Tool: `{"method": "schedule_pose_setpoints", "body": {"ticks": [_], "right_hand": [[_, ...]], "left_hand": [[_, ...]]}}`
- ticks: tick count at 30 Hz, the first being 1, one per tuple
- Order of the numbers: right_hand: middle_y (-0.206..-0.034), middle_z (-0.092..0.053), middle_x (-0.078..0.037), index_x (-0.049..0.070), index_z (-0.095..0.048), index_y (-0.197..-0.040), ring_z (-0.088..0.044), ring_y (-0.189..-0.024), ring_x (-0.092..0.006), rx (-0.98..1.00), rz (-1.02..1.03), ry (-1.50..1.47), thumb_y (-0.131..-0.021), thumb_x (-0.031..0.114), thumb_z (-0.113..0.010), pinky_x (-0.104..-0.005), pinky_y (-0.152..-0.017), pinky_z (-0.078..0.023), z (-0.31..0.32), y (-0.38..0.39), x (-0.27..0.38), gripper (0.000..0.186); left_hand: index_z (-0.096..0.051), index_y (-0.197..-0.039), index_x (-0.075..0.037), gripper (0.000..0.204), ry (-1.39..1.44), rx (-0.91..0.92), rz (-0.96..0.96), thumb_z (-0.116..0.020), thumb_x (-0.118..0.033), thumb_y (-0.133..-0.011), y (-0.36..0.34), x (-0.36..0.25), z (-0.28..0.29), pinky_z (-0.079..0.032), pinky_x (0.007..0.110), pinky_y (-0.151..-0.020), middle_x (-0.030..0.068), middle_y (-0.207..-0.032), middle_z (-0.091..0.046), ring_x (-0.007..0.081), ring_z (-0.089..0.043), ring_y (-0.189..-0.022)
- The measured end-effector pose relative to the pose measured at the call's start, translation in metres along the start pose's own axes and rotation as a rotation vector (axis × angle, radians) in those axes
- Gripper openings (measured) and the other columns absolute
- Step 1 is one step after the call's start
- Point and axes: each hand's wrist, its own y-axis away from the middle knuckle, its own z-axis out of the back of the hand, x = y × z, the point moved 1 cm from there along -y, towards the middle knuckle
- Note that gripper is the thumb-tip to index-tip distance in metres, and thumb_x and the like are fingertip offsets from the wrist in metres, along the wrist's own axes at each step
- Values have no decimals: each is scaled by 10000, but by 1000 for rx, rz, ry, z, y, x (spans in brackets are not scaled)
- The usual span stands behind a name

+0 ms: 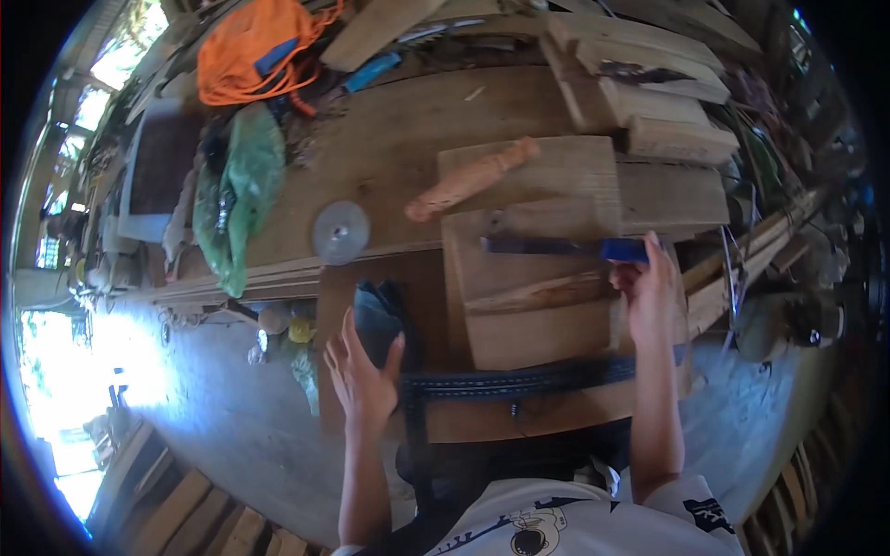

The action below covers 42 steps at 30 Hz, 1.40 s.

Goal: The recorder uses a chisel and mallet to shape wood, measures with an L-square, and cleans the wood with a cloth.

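Note:
My right hand [642, 283] has its fingers closed on the blue handle of a tool [542, 246]. The tool's long dark blade points left over wooden boards, too blurred to tell its exact kind. My left hand [364, 375] is open, thumb and fingers spread beside a dark bluish-green folded piece [375, 320] that looks like cloth or a pouch; whether they touch it I cannot tell. Below runs a dark strap with light stitching [519, 381]. A reddish, roughly shaped piece of wood [473, 179] lies on a board [575, 167] beyond the tool.
A round translucent disc [341, 233] lies on the wooden workbench [389, 139]. At the left are green plastic bags [252, 157] and an orange bundle with cords [250, 51]. Stacked timber [681, 139] fills the far right; more planks [199, 519] lie at the lower left.

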Motion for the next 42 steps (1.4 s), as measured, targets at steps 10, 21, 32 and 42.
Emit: {"method": "schedule_pose_setpoints", "body": {"ticks": [10,21,32,42], "right_hand": [[-858,-738,-114,37,-597,-1079,-718,-698,-170,105,8,62,-1065,375,-677,-279,-621,-546,-2,9,3,348],[-855,-689,-46,-4,-617,-1083,-652,-762,-99,88,157,268,-1078,226,-675,-255,-692,-517,11,13,-17,238],[-848,-627,7,38,-626,-1059,-612,-706,-73,150,149,244,-1076,226,-671,-230,-643,-498,17,23,-13,195],[-789,-591,39,33,-640,-999,-535,-671,-32,155,107,286,-1044,231,-726,-223,-582,-404,23,17,-19,221]], "left_hand": [[-514,-1496,5,618,321,-164,-8,-770,-110,-946,-18,-7,21,-465,486,-1112,257,-1428,-618,418,-611,-1318],[-604,-1448,-71,509,371,140,-756,-671,-91,-944,-14,-179,10,-519,452,-868,191,-1145,-611,362,-641,-974],[-734,-1339,-290,383,50,-94,-571,-719,-229,-961,-42,-161,-43,-387,465,-880,82,-1069,-549,314,-534,-1037],[-757,-1263,-225,312,260,-81,-653,-722,-316,-966,-42,-166,-44,-404,455,-801,61,-967,-565,283,-563,-951]]}}
